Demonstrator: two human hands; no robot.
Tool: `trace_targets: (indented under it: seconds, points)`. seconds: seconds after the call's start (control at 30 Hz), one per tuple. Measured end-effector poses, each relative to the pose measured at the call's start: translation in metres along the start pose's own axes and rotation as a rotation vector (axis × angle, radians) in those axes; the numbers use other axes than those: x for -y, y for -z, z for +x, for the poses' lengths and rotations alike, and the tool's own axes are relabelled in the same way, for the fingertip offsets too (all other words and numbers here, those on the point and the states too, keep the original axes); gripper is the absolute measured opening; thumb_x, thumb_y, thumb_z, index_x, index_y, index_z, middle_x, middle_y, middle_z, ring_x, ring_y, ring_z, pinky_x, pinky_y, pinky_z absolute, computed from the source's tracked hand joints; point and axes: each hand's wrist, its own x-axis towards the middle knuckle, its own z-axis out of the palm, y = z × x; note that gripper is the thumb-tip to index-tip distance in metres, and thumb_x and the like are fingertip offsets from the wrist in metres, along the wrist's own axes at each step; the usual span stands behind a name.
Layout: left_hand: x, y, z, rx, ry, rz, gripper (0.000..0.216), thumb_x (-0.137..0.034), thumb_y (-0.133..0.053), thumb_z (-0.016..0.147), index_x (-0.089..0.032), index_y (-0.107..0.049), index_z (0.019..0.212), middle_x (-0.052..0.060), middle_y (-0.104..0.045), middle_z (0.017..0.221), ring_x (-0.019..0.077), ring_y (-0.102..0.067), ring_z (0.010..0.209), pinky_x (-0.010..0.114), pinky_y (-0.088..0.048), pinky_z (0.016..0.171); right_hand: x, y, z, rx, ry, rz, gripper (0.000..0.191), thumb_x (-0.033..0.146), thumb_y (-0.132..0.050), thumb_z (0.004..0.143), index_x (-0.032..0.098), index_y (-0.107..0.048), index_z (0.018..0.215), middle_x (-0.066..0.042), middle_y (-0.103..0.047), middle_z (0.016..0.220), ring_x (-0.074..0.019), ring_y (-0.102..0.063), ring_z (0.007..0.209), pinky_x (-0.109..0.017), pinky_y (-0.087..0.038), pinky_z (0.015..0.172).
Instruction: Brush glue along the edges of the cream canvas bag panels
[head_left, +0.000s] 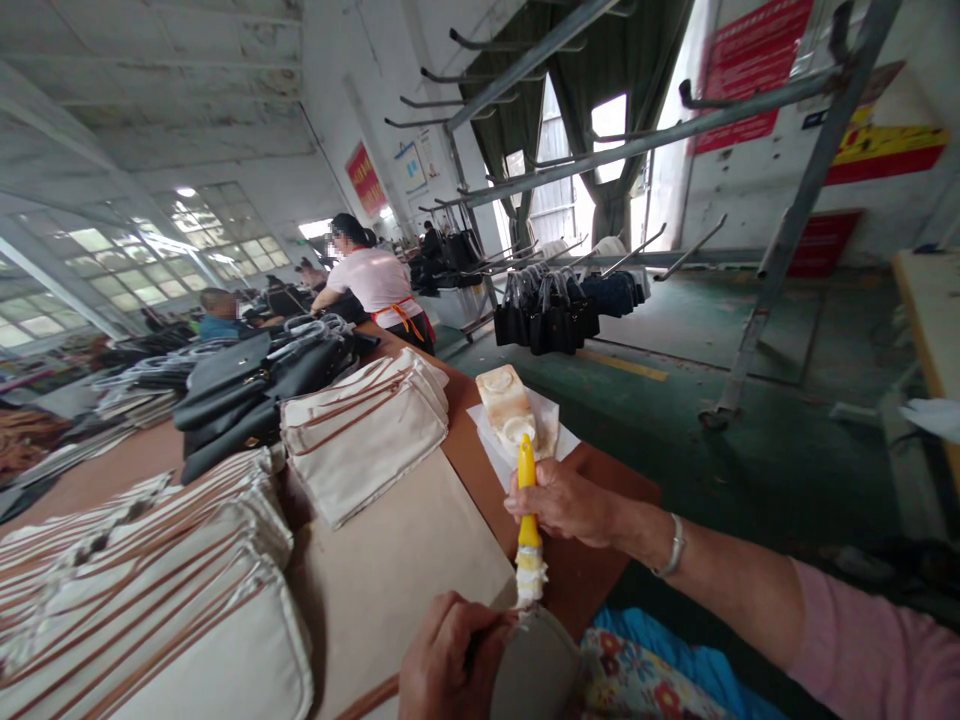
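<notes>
Cream, brown-piped fabric bags [367, 435] and the yellow-handled brush [529, 530] are flanking free room over the flat tan sheet [405, 550].

The brown surface [469, 462] carries cream bags [187, 610] at left, dark bags [232, 395] farther left, a beige sheet [405, 540] centrally and white paper [495, 453] toward the right.

left hand [454, 655] cut off below, grey piece [536, 668] likewise, red sign [750, 75] unreadable
</notes>
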Motion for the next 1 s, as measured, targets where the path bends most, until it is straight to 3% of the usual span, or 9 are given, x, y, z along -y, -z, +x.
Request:
trace_targets:
  seconds: [0.2, 0.37, 0.47, 0.53, 0.63, 0.73, 0.83, 0.93, 1.0]
  points:
    - [0.002, -0.003, -0.002, 0.049, 0.032, 0.038, 0.021, -0.043, -0.062, 0.088, -0.026, -0.065, 0.076, 0.0, -0.061, 0.068, 0.0141, -0.061, 0.061, 0.024, -0.045, 0.06, 0.011, 0.002, 0.001, -0.269, 0.083, -0.028, 0.027, 0.04, -0.065, 0.074, 0.02, -0.05, 0.065, 0.007, -0.04, 0.047, -0.0079, -0.028, 0.04, -0.023, -0.02, 0.039]
    - [0.006, 0.002, -0.004, 0.115, 0.057, 0.141, 0.021, -0.041, -0.058, 0.091, -0.025, -0.063, 0.078, 0.001, -0.063, 0.072, 0.0152, -0.063, 0.066, 0.025, -0.046, 0.062, 0.004, -0.015, -0.012, -0.137, 0.0, 0.028, 0.023, 0.04, -0.064, 0.078, 0.019, -0.055, 0.072, 0.005, -0.046, 0.056, -0.0071, -0.027, 0.04, -0.022, -0.017, 0.038]
    - [0.01, 0.013, -0.014, 0.18, 0.108, 0.287, 0.026, -0.048, -0.056, 0.09, -0.024, -0.063, 0.088, 0.004, -0.068, 0.08, 0.0198, -0.065, 0.074, 0.029, -0.046, 0.064, -0.001, -0.005, -0.025, -0.19, 0.003, 0.078, 0.025, 0.043, -0.06, 0.083, 0.021, -0.052, 0.074, 0.006, -0.04, 0.053, -0.0085, -0.026, 0.04, -0.023, -0.017, 0.037]
    - [0.016, 0.02, -0.025, 0.184, 0.163, 0.394, 0.031, -0.051, -0.05, 0.092, -0.023, -0.061, 0.094, 0.007, -0.069, 0.083, 0.0228, -0.065, 0.078, 0.033, -0.047, 0.068, -0.009, 0.007, -0.028, -0.319, 0.013, 0.082, 0.031, 0.046, -0.065, 0.083, 0.02, -0.052, 0.072, 0.008, -0.035, 0.048, -0.0085, -0.027, 0.037, -0.023, -0.017, 0.038]
    - [0.026, 0.023, -0.039, 0.177, 0.227, 0.507, 0.03, -0.042, -0.036, 0.099, -0.023, -0.057, 0.087, 0.008, -0.069, 0.081, 0.023, -0.065, 0.079, 0.035, -0.046, 0.07, -0.027, 0.014, -0.027, -0.347, -0.02, 0.135, 0.035, 0.049, -0.067, 0.083, 0.021, -0.052, 0.068, 0.008, -0.032, 0.045, -0.0087, -0.026, 0.036, -0.025, -0.017, 0.038]
    - [0.026, 0.029, -0.044, 0.191, 0.207, 0.558, 0.029, -0.037, -0.035, 0.099, -0.026, -0.054, 0.079, 0.007, -0.068, 0.075, 0.0218, -0.066, 0.072, 0.033, -0.045, 0.062, -0.039, 0.005, -0.029, -0.355, -0.042, 0.194, 0.033, 0.048, -0.069, 0.083, 0.022, -0.055, 0.067, 0.007, -0.033, 0.046, -0.0095, -0.027, 0.036, -0.027, -0.016, 0.038]
    - [0.014, 0.062, -0.036, 0.212, 0.164, 0.615, 0.025, -0.039, -0.04, 0.097, -0.029, -0.052, 0.077, 0.005, -0.067, 0.072, 0.0204, -0.065, 0.063, 0.032, -0.041, 0.055, -0.039, -0.001, -0.03, -0.399, -0.051, 0.262, 0.04, 0.048, -0.069, 0.083, 0.024, -0.051, 0.057, 0.005, -0.03, 0.044, -0.0093, -0.028, 0.035, -0.032, -0.015, 0.039]
    - [0.006, 0.13, -0.02, 0.188, 0.17, 0.692, 0.025, -0.039, -0.038, 0.097, -0.029, -0.051, 0.078, 0.003, -0.065, 0.07, 0.0201, -0.063, 0.06, 0.031, -0.038, 0.055, -0.036, 0.005, -0.028, -0.463, -0.043, 0.293, 0.048, 0.049, -0.073, 0.079, 0.025, -0.043, 0.049, 0.004, -0.03, 0.044, -0.0083, -0.031, 0.036, -0.035, -0.017, 0.04]
    - [0.014, 0.183, -0.01, 0.152, 0.214, 0.758, 0.027, -0.04, -0.038, 0.097, -0.028, -0.05, 0.076, 0.002, -0.064, 0.068, 0.0209, -0.061, 0.06, 0.031, -0.035, 0.055, -0.036, 0.011, -0.027, -0.512, -0.035, 0.289, 0.05, 0.051, -0.074, 0.077, 0.025, -0.043, 0.047, 0.003, -0.03, 0.044, -0.0075, -0.033, 0.036, -0.035, -0.017, 0.04]
